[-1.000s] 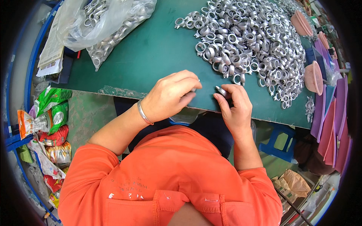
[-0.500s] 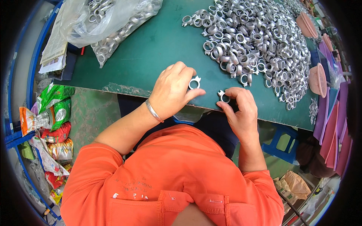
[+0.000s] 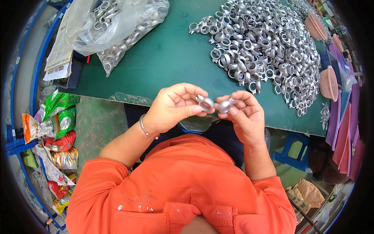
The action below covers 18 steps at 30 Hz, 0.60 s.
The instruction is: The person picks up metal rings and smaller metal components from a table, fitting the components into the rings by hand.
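Between the thumb and fingers of my left hand (image 3: 171, 109) is a silver metal ring clamp (image 3: 205, 103) with a small lug. My right hand (image 3: 247, 117) pinches a second metal ring clamp (image 3: 225, 105), smeared by motion. The two clamps are held close side by side, just above the front edge of the green tabletop (image 3: 156, 74). Beyond my right hand lies a large heap of similar ring clamps (image 3: 257, 46), spread over the far right of the table.
At the far left, a clear plastic bag (image 3: 128, 35) of ring clamps rests beside papers (image 3: 60, 50). Pink baskets (image 3: 328, 82) line the right edge. A blue stool (image 3: 292, 151) stands below the table at right; colourful packets (image 3: 58, 117) fill the left side.
Both hands have lifted their ring clamps off the tabletop and drawn them toward me. The left hand has turned palm-inward, and the two clamps are closer together.
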{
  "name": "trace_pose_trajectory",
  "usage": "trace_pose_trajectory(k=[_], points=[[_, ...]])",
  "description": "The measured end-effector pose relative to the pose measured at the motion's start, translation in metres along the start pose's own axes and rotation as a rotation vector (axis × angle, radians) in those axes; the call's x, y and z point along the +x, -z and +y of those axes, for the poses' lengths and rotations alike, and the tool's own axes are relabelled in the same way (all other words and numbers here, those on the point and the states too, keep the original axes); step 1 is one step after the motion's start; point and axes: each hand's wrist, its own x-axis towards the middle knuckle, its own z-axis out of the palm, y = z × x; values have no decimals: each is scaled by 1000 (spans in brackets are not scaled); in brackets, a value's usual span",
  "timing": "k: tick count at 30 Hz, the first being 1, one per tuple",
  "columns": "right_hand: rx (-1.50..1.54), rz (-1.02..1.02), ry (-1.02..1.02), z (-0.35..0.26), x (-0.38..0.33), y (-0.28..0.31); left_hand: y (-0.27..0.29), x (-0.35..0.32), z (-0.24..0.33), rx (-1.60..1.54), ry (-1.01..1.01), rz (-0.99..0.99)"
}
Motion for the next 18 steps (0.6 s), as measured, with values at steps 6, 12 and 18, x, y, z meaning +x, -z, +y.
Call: trace_pose_trajectory(k=[6,12,18], points=[[-1020,-291,176,3,-17,-8,11,-26,9,892,-44,-234],[-1371,-156,611,-1,-6,-9,-3,-28,12,1182,-216,-101],[-1549,384,523,-26,48,48,-14,49,17,1317,-497,45]])
